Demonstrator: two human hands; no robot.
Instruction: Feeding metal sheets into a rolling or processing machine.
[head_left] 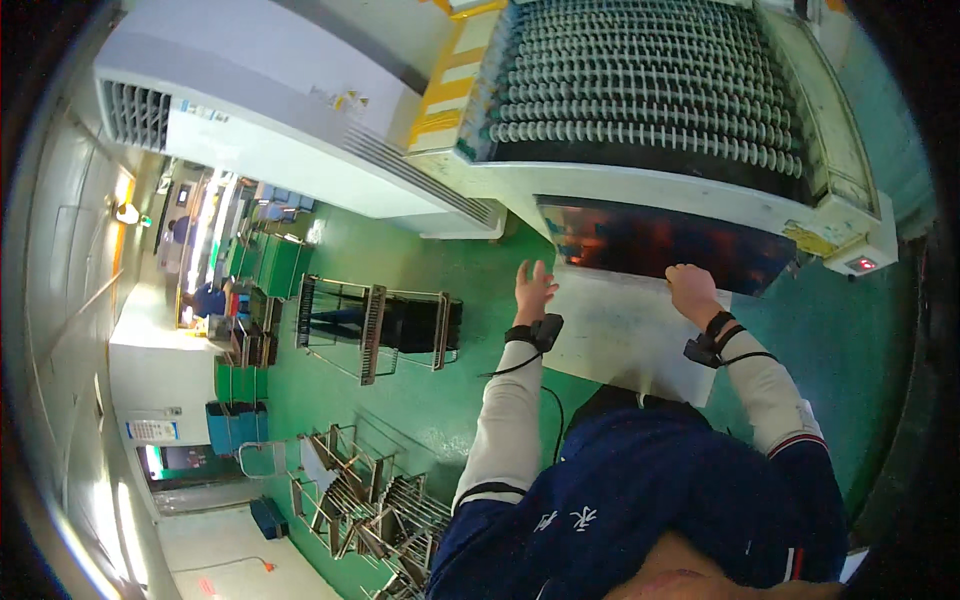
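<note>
A dark glossy panel (650, 240) with reddish reflections stands against the front of a roller conveyor (640, 90). My right hand (692, 292) is closed at the panel's near edge, its fingers curled over that edge. My left hand (535, 291) is raised just off the panel's near left corner, fingers apart, with nothing in it. Below the panel lies a whitish flat surface (610, 325), between my two forearms. Each wrist wears a black strap with a small device and a cable.
At the left, metal slotted racks (370, 335) stand on the green floor, one holding dark panels. More empty racks (380, 505) cluster at the lower left. A long white cabinet (290, 120) lies beside the conveyor. A small red display (860, 264) sits at the conveyor's right corner.
</note>
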